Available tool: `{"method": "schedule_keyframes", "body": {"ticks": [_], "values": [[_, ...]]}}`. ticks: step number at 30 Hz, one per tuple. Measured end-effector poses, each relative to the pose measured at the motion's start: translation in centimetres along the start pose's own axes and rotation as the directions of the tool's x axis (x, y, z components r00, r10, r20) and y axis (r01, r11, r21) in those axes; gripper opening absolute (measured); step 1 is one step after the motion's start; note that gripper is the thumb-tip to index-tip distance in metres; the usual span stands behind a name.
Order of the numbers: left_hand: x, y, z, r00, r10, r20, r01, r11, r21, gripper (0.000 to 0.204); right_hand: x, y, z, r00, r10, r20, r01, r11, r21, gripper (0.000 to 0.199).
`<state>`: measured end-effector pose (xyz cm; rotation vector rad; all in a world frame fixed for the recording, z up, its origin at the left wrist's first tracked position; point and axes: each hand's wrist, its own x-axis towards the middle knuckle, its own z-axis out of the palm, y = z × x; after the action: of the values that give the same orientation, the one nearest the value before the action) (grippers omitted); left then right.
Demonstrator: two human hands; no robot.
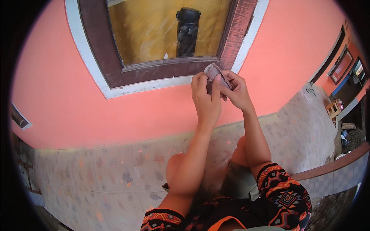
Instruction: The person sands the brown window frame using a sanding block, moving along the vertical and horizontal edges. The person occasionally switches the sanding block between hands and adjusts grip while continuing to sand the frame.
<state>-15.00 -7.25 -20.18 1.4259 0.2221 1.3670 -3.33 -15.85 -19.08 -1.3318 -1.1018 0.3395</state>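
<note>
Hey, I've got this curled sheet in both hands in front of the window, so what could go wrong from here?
The curled sheet is held between the fingers of your left hand and right hand, so it might slip and drop toward the floor.
Your hands are near the corner of the window frame, so a sudden move could knock your knuckles on the wood.
The glass is close too, and could get bumped.
</note>
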Motion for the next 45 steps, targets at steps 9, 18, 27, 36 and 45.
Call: {"method": "schedule_keyframes", "body": {"ticks": [9, 18, 27, 36, 45], "values": [[0.4, 1.7, -2.5, 0.949, -0.246, 0.198, 0.311, 0.833, -0.458, 0.025, -1.2, -4.8, -0.2, 0.999, 0.046, 0.010, -0.046, 0.998, -0.045, 0.033], [9.2, 6.6, 2.5, 0.914, -0.009, 0.405, 0.199, 0.881, -0.430, 0.044, -0.3, -12.7, -2.4, 0.940, -0.177, -0.292, 0.084, 0.949, -0.304, 0.033], [10.1, 10.8, 2.0, 0.954, 0.131, 0.271, -0.026, 0.933, -0.360, 0.044, 1.1, -18.7, -3.8, 0.875, -0.409, -0.260, 0.237, 0.830, -0.505, 0.026], [11.9, 8.3, 2.4, 0.843, 0.075, 0.533, 0.036, 0.980, -0.195, 0.009, 1.4, -11.1, -5.6, 0.892, -0.337, -0.302, 0.288, 0.937, -0.196, 0.021], [12.1, 4.0, 5.6, 0.835, 0.201, 0.513, 0.050, 0.900, -0.434, 0.013, 1.2, -4.4, -8.1, 0.971, -0.087, -0.222, 0.174, 0.895, 0.412, 0.021]]}}
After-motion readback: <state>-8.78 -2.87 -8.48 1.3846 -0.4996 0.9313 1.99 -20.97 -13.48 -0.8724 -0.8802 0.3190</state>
